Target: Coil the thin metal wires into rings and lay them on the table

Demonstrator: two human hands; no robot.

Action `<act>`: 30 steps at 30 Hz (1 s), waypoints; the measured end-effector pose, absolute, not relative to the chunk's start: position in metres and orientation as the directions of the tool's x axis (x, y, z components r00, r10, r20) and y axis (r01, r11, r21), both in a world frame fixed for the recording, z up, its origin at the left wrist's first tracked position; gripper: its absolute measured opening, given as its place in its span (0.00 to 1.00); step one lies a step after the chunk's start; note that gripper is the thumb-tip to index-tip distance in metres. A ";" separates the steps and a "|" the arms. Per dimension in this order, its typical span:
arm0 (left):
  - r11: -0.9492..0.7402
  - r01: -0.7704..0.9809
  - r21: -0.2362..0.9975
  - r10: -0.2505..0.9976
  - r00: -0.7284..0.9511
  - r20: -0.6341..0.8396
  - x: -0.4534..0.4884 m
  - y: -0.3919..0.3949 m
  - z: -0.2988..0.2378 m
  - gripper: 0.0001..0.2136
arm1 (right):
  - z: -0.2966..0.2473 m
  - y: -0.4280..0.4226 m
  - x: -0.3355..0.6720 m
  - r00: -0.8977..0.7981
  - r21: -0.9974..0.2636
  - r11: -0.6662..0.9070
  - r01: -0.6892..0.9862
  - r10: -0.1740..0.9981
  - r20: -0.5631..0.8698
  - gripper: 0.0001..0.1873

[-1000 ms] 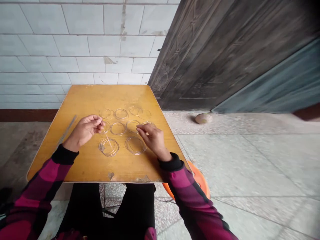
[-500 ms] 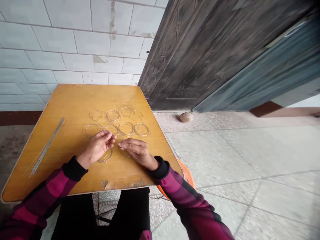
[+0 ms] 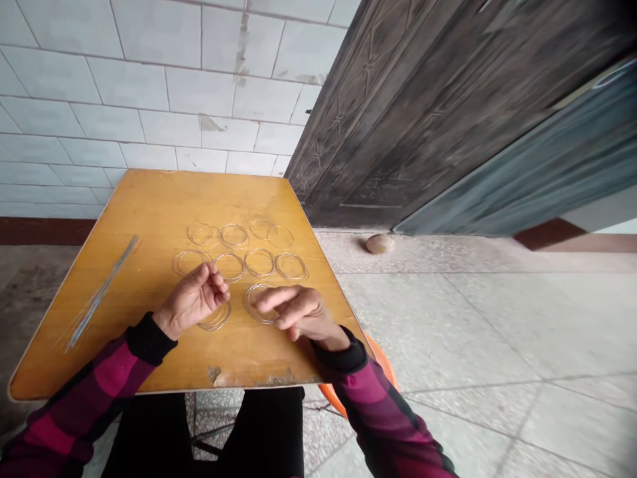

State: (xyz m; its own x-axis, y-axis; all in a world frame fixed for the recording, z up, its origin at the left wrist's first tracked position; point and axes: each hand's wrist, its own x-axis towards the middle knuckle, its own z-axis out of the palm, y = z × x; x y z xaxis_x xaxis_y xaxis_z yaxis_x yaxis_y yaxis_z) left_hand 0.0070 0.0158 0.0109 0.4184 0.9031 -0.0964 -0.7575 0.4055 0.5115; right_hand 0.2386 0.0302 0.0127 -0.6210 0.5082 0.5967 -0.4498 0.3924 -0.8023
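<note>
closest in, the person's left hand (image 3: 192,299) sits half curled above a coil of thin wire (image 3: 216,320), fingertips drawn toward the thumb; whether they pinch a fine strand i cannot tell. the right hand (image 3: 298,312) reaches out with its fingers (image 3: 271,299) stretched loosely across a wire ring (image 3: 256,304), not clenched or closed round it, and it looks released, though light contact is hard to rule out. that ring lies flat on the yellow wooden table (image 3: 149,212), directly left of the right hand's knuckles and just right of the left hand. it is round, so it has no long axis, and the right hand is clearly nearer to it. both plaid sleeves (image 3: 114,368) end in black cuffs at the table's front edge. further up, eight more wire rings (image 3: 259,263) lie in two rows, and a bundle of straight wires (image 3: 102,292) lies off to the left. beyond are a stone (image 3: 381,244) on the terrazzo floor (image 3: 448,332), a dark carved door (image 3: 413,113) and a white tiled wall (image 3: 124,86).
</note>
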 end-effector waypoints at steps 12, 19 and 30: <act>0.527 -0.627 0.573 0.768 0.641 -0.005 0.021 0.000 0.005 0.20 | 0.007 0.015 0.210 -0.633 -0.728 -0.199 -0.656 0.671 0.386 0.37; 0.545 -0.637 0.546 0.778 0.626 -0.046 0.021 -0.001 0.008 0.19 | 0.007 0.016 0.216 -0.679 -0.718 -0.321 -0.617 0.678 0.281 0.27; 0.501 -0.536 0.679 0.773 0.630 -0.073 0.016 0.003 0.005 0.17 | 0.010 0.017 0.224 -0.787 -0.806 -0.422 -0.414 0.611 0.085 0.25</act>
